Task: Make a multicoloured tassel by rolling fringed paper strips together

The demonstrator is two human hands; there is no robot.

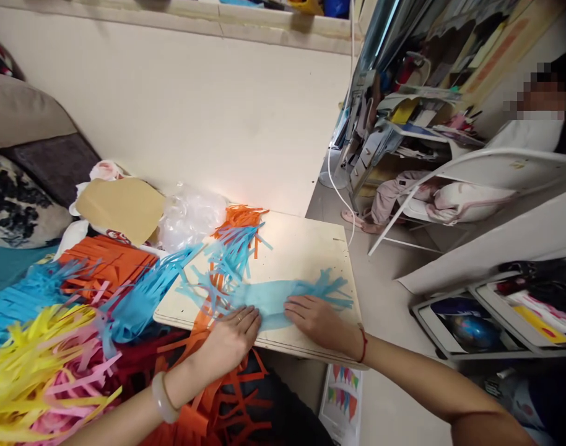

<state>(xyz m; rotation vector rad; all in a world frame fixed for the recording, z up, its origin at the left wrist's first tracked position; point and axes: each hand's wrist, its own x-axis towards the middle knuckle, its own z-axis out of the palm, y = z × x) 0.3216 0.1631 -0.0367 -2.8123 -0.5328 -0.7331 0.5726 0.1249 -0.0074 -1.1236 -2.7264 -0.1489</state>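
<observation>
A sheet of blue tissue paper (pixel 270 298) with fringed ends lies across a pale wooden board (pixel 306 248). Its near edge looks darker, as if doubled over. My left hand (pixel 239 331), a ring on one finger and a bangle on the wrist, rests its fingers on the paper's near left part. On the right part, my right hand (pixel 317 319) lies with fingers flat and a red cord round the wrist. Both thumbs are hidden. Fringed blue strips (pixel 231 257) and orange strips (pixel 243 215) lie at the board's left side, with more orange fringe (pixel 202 402) hanging below the near edge.
Left of the board are piled orange tissue (pixel 109 266), yellow fringe (pixel 36 365), clear plastic (pixel 190 214) and a tan paper piece (pixel 120 207). A white cable (pixel 330 167) hangs behind. A person sits on a white chair (pixel 510 167). A shelf cart (pixel 496 319) stands right.
</observation>
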